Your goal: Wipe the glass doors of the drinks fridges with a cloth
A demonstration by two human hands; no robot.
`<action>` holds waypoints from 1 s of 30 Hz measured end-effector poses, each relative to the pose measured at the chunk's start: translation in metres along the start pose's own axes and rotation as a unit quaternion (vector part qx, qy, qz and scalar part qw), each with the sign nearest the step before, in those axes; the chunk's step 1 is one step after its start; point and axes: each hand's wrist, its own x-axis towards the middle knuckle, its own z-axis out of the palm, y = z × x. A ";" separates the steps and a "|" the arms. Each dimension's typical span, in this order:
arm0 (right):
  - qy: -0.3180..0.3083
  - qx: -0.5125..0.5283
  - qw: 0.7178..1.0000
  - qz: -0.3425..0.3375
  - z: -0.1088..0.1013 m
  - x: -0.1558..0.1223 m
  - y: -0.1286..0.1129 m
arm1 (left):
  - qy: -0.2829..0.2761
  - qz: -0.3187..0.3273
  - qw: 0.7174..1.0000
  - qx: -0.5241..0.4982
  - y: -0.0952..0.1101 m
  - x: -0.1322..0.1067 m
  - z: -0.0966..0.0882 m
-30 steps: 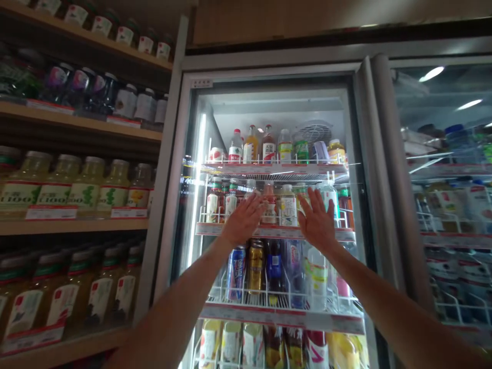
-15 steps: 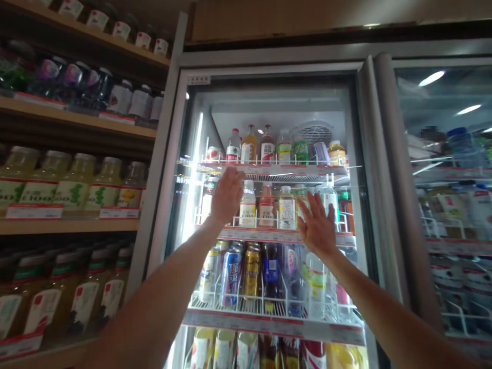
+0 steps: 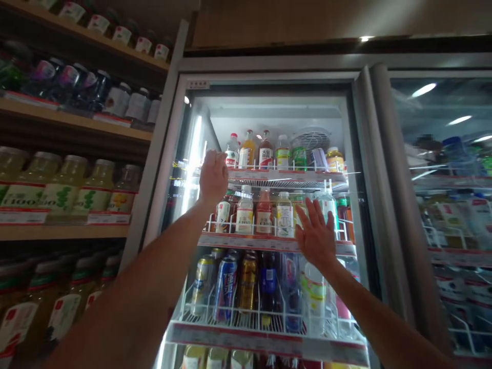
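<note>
My left hand [image 3: 214, 177] is raised before the left part of a lit drinks fridge [image 3: 265, 77], its back toward me. It holds nothing that I can see; its fingers point forward and look foreshortened. Closest to it is a clear bottle with a red cap [image 3: 232, 149] on the top rack. My right hand [image 3: 317, 234] is open with fingers spread, in front of the second rack. It partly covers the bottles there, beside a white-labelled tea bottle [image 3: 285, 215]. Whether either hand touches the glass I cannot tell.
Cans, among them a blue can [image 3: 226, 287] and a gold can [image 3: 248, 282], stand on the third rack. Wooden shelves [image 3: 69, 233] with several juice bottles [image 3: 63, 187] rise on the left. A vertical metal door edge [image 3: 388, 179] separates a second fridge [image 3: 457, 169] on the right.
My left hand has moved left and slightly up, uncovering bottles on the second rack. My right hand stays nearly in place. The view has shifted a little.
</note>
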 end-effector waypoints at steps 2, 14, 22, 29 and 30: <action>0.002 -0.001 1.000 0.000 0.001 0.000 0.000 | 0.014 -0.013 1.000 0.005 0.008 0.007 0.010; 0.017 -0.014 1.000 -0.011 0.002 0.000 0.000 | 0.036 -0.009 0.999 0.006 -0.018 0.049 0.012; 0.022 -0.029 0.999 -0.018 -0.001 -0.004 0.001 | -0.029 0.074 0.997 0.004 -0.012 0.051 0.021; 0.018 -0.040 0.999 0.002 -0.004 0.065 0.019 | 0.011 -0.009 0.999 0.043 -0.015 0.059 0.013; 0.016 -0.040 0.999 0.016 -0.002 0.078 0.020 | -0.027 0.049 0.998 0.032 0.001 0.059 0.021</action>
